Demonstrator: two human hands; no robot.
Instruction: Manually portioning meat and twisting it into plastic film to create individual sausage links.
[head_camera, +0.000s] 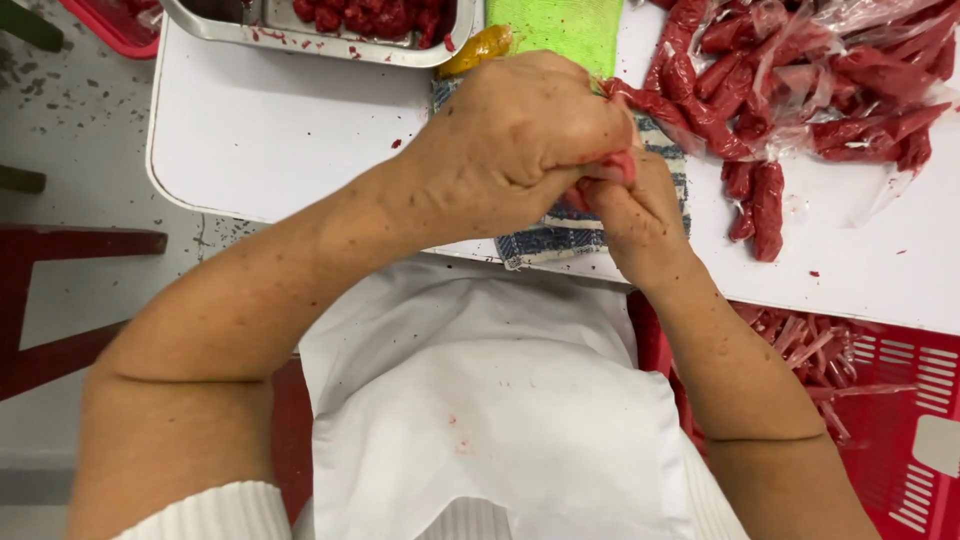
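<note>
My left hand and my right hand are pressed together over a blue-and-white checked cloth at the near edge of the white table. Both hands are closed on a small red meat piece in clear plastic wrap, which shows only between the fingers. A chain of wrapped red sausages trails from the hands toward the pile on the right.
A heap of wrapped red sausages and loose plastic lies at the right. A metal tray of red meat stands at the back, beside a green cloth. A red basket with wrapped pieces sits below the table. A white apron covers my lap.
</note>
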